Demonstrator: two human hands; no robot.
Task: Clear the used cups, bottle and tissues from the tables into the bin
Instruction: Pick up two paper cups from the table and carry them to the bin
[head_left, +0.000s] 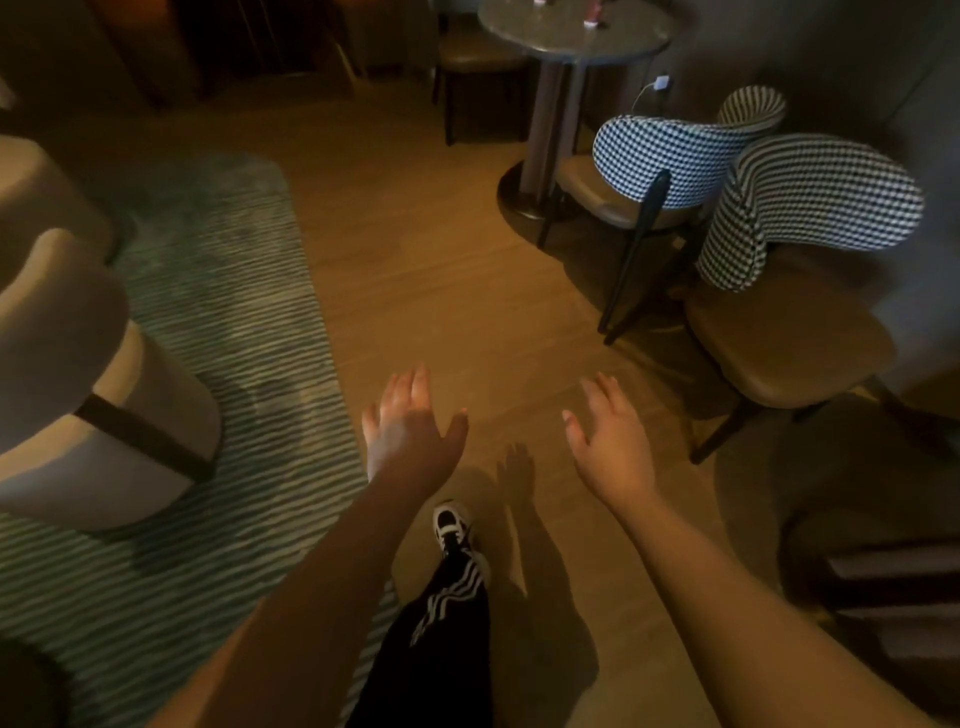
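Observation:
Both my hands hover over the wooden floor with straight, relaxed fingers and hold nothing. My left hand is at centre, my right hand a little to its right. Far ahead at the top stands a round grey table on a pedestal. A small reddish item sits near its far edge, too small and cut off to identify. No bin, cup, bottle or tissue is plainly visible.
Two houndstooth-backed chairs stand right of the path by the table. A beige armchair sits on a striped green rug at left. A dark chair is behind the table. My foot steps on the wooden floor.

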